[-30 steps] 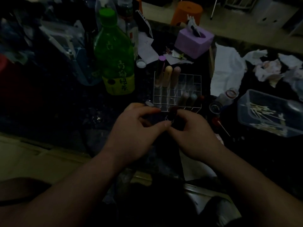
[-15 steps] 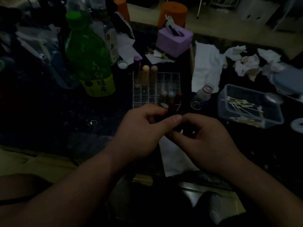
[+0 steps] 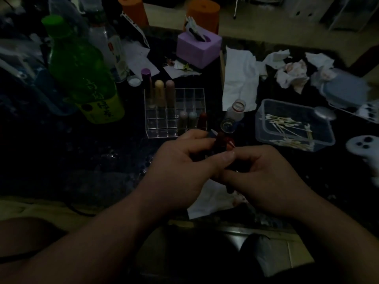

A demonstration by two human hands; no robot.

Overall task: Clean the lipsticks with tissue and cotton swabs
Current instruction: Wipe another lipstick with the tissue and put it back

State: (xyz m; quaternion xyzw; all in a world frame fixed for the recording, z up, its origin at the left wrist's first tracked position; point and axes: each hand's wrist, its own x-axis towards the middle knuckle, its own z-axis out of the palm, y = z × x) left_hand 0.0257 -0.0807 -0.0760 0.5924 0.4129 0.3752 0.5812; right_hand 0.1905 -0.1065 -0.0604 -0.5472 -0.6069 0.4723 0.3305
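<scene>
Lipsticks, six, stand in the rack; left hand and right hand together grip a seventh lipstick.

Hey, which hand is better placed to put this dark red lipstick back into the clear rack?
Left. The left hand already grips the dark red lipstick, and the clear rack sits just beyond its knuckles. The right hand appears to pinch a cotton swab against the lipstick.
</scene>
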